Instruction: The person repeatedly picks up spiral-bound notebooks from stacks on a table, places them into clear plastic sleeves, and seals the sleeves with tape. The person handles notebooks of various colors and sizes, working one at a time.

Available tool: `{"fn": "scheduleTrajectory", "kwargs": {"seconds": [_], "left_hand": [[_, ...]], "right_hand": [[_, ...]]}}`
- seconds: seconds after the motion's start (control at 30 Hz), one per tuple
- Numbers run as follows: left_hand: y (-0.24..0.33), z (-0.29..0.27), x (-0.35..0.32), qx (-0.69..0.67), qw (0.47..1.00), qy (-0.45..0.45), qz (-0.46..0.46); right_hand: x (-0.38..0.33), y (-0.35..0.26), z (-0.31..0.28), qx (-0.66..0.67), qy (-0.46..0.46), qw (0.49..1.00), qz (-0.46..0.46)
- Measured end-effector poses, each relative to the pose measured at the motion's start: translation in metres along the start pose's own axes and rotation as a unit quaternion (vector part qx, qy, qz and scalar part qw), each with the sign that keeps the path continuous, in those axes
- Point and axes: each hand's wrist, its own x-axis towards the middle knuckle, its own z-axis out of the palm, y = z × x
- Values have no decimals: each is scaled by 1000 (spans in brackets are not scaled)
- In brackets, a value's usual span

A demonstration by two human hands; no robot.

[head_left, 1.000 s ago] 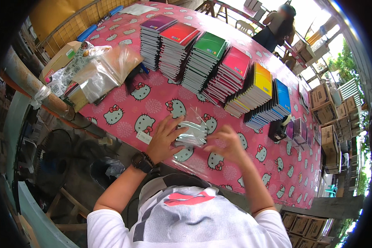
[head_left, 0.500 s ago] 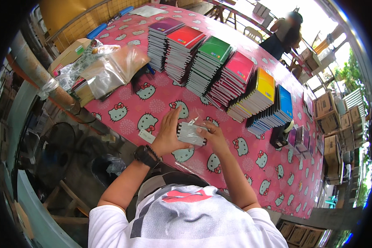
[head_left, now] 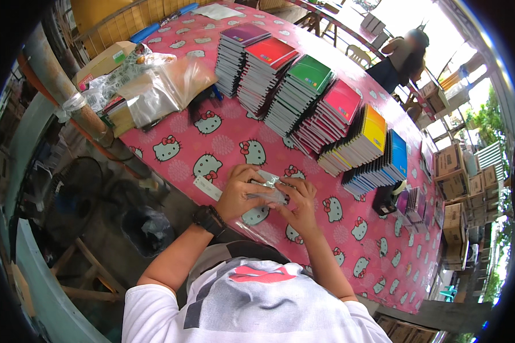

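Observation:
A small spiral notebook in clear plastic wrap [head_left: 272, 195] is between my hands, close to the table's near edge. My left hand [head_left: 238, 190] grips its left side with curled fingers. My right hand [head_left: 299, 201] closes on the right side, fingertips and thumb on the loose plastic. Much of the notebook is hidden by my fingers and by glare on the wrap. Beyond my hands stand stacks of spiral notebooks in a slanting row: purple [head_left: 246, 33], red [head_left: 272, 52], green [head_left: 309, 74], pink [head_left: 342, 100], yellow [head_left: 373, 130] and blue [head_left: 398, 154].
A pink cat-patterned cloth [head_left: 223, 143] covers the table. Clear plastic sleeves [head_left: 154, 97] and a cardboard box [head_left: 106, 62] lie at far left, beside a rusty pole [head_left: 88, 123]. A black tape dispenser [head_left: 386, 199] and small purple notebooks [head_left: 416, 204] are rightward. Another person [head_left: 400, 57] is far off.
My left fingers, stretched out before, now curl over the notebook's left side. My right fingers have shifted over the plastic. The whole view has tilted slightly.

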Motion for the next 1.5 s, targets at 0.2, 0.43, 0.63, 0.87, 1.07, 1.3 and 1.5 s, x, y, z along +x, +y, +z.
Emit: {"fn": "scheduleTrajectory", "kwargs": {"seconds": [0.2,0.43,0.63,0.87,1.07,1.3,1.5], "left_hand": [[11,12,-6,5,993,97,-70],[25,14,2,62,972,152,-170],[46,26,-24,228,973,32,-23],[55,42,-31,278,952,-81,-98],[59,50,-28,252,958,-52,-129],[62,48,-25,278,952,-64,-114],[61,42,-27,280,950,-54,-127]], "right_hand": [[1,5,6,4,15,1000,-6],[24,7,14,90,-31,981,166],[47,44,7,302,-184,885,304],[6,68,-30,257,33,928,268],[-126,236,-172,93,406,817,398],[-142,311,-212,-134,279,751,583],[-166,274,-186,144,409,785,443]]}}
